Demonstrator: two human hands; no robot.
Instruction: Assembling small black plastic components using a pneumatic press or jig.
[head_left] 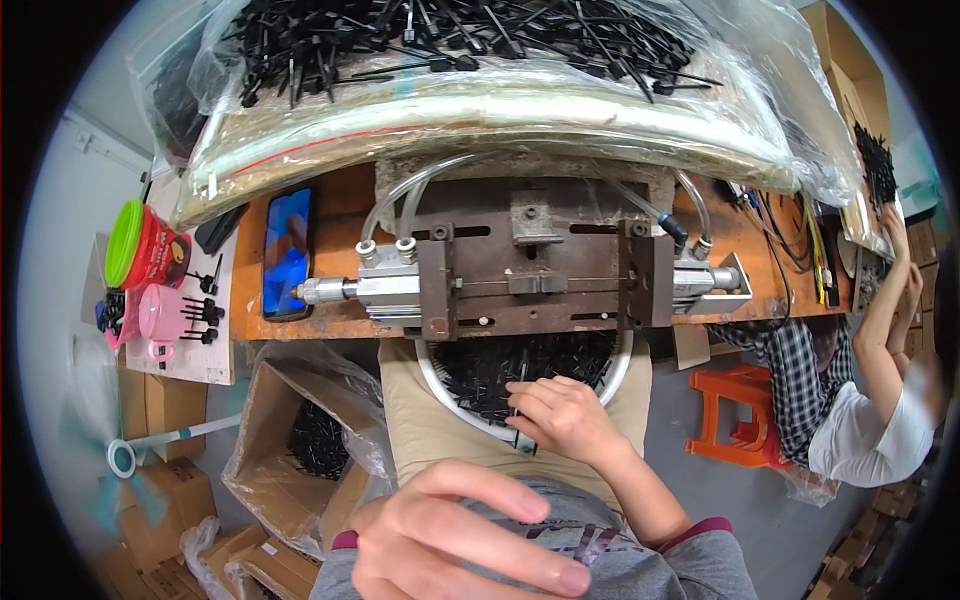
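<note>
My right hand (565,415) is closed over the rim of a white-edged round tub (430,378) on my lap. Its fingertips pinch a thin black plastic stick-like part, which points down past the rim. Inside the tub lies a heap of similar black parts (475,375). Close to the camera, my left hand (450,535) is raised in front of my shirt, two fingers stretched out and apart, with nothing visible in it. Beyond the tub stands a dark metal clamping fixture (540,250) with a small block (537,284) at its middle. Neither hand touches the fixture.
Clear hoses (400,195) run to cylinders beside the fixture. A phone (288,250) lies left on the orange bench. Above, a plastic-covered shelf (480,120) bears many black parts. An open carton (280,430) stands lower left. At right, a person (870,430) works by an orange stool (735,410).
</note>
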